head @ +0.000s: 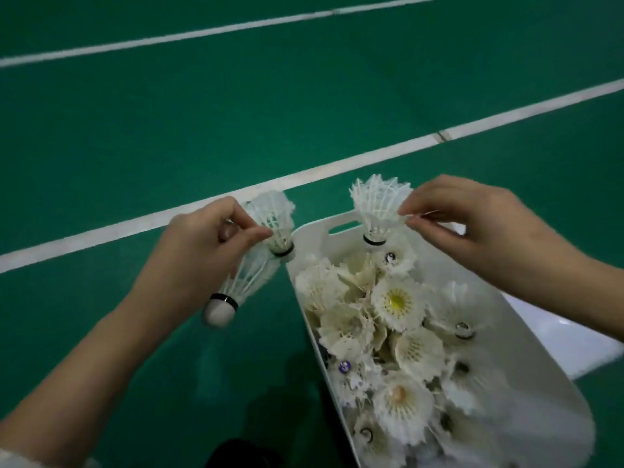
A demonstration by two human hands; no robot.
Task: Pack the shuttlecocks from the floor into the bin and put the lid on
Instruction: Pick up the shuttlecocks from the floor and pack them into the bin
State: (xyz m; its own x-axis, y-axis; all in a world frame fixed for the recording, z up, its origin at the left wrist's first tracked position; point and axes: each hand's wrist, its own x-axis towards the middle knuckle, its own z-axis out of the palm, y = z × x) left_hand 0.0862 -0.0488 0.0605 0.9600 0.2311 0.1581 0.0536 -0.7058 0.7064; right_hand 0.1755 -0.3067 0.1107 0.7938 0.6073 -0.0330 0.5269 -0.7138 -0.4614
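Observation:
A white plastic bin (553,376) stands on the green floor at the lower right, filled with several white feather shuttlecocks (398,302). My left hand (199,251) hovers just left of the bin's rim and grips two nested shuttlecocks (256,265), cork end pointing down-left. My right hand (472,224) is above the bin's far end and pinches the feathers of one shuttlecock (376,211), cork down, over the pile. A flat white piece, maybe the lid (560,336), lies on the floor behind the bin on the right.
Green court floor (236,113) with white lines (337,167) running diagonally behind the hands. A dark shape (243,454), likely my leg or shoe, sits at the bottom edge left of the bin.

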